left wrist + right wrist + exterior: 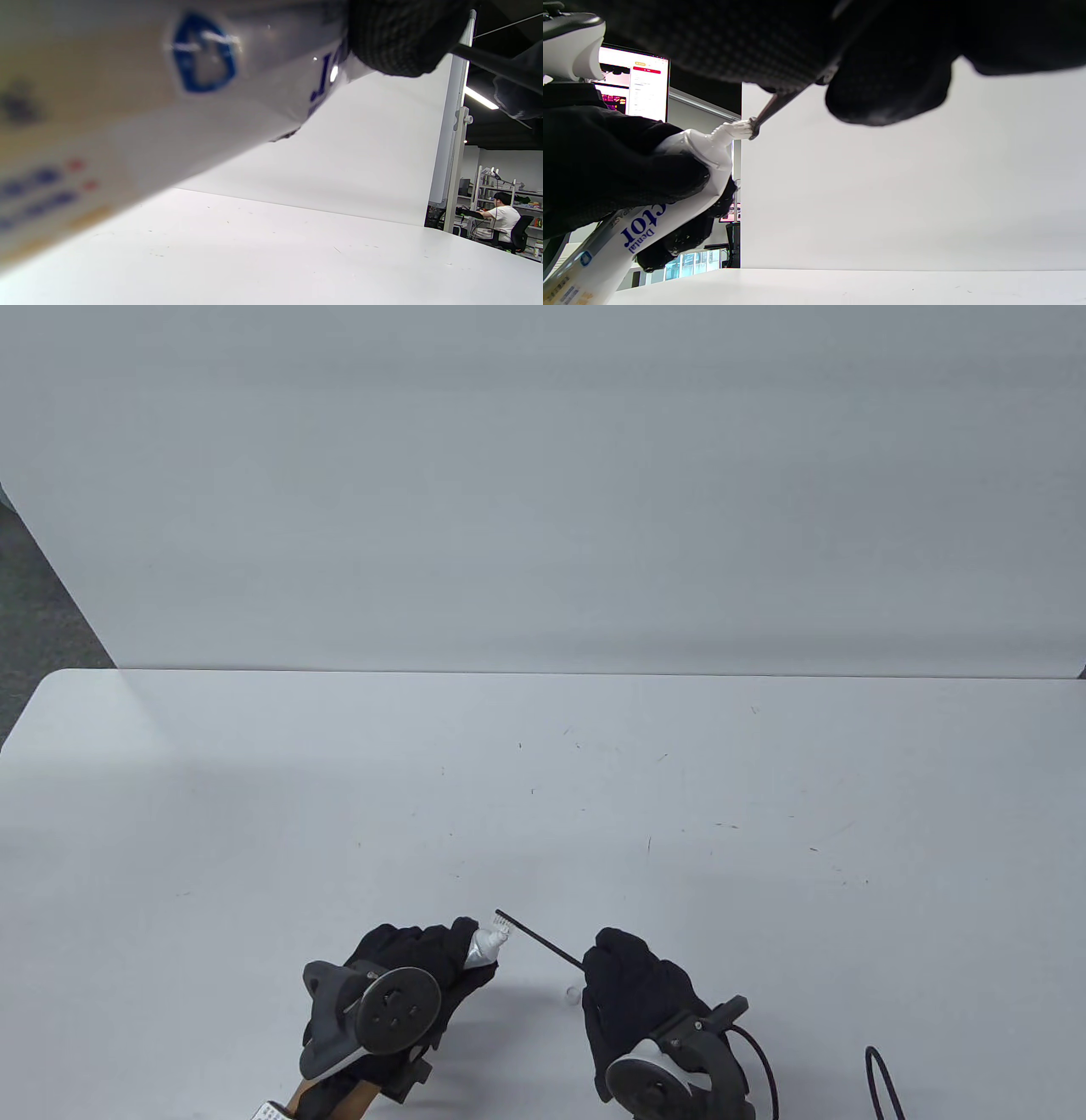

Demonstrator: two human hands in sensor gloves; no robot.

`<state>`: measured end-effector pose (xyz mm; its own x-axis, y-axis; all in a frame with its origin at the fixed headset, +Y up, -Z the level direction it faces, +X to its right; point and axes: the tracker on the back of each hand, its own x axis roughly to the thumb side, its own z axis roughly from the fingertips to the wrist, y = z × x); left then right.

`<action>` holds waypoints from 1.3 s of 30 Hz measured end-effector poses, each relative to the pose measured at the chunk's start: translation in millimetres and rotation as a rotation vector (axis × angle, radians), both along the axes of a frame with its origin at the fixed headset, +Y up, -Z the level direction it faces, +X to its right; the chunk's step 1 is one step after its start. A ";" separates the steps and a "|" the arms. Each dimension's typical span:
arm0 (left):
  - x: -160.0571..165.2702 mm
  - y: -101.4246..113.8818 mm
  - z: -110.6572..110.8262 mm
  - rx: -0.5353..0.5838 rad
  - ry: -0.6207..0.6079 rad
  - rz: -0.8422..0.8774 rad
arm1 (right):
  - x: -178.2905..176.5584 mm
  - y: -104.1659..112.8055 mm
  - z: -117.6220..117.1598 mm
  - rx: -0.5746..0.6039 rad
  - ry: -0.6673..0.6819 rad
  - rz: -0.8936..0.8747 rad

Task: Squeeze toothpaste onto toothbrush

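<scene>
Left hand [407, 976]: black glove with a disc-shaped tracker [397, 1010] on its back, held above the near edge of the table [254, 814], left of centre; fingers wrapped around a white toothpaste tube [485, 948] just behind its neck. Toothpaste tube: white with blue lettering, body running back under the palm toward the near edge, nozzle pointing up and to the right; cap off. In the left wrist view the tube [127, 110] fills the upper left, blurred, with one gloved fingertip [398, 38] pressed on it. Toothbrush [534, 935]: thin dark handle, white bristle head at its far left end, head touching the tube's nozzle; the right wrist view shows the bristles [745, 127] against the nozzle tip [729, 131]. Small clear cap-like object [573, 993]: on the table between the two hands, near the near edge; too small to identify surely. Right hand [636, 993]: black glove, tracker on its back, right of centre at the near edge; fingers closed around the toothbrush handle's right end. Dark cable [882, 1082]: loop at the near right corner of the table.
</scene>
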<state>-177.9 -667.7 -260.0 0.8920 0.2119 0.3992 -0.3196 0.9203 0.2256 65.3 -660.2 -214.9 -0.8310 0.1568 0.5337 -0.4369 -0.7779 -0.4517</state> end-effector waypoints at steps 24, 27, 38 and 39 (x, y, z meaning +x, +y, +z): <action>13.1 2.6 7.6 0.142 0.165 -0.240 | 16.2 -8.7 -20.9 -0.347 0.110 -0.265; 16.5 3.6 9.5 0.176 0.198 -0.313 | 19.2 -12.0 -25.1 -0.413 0.126 -0.311; 12.3 1.3 4.1 0.182 0.221 -0.385 | 31.9 -19.6 -35.7 -0.611 0.222 -0.569; 10.4 0.4 2.1 0.156 0.217 -0.363 | 33.1 -19.4 -35.8 -0.617 0.224 -0.587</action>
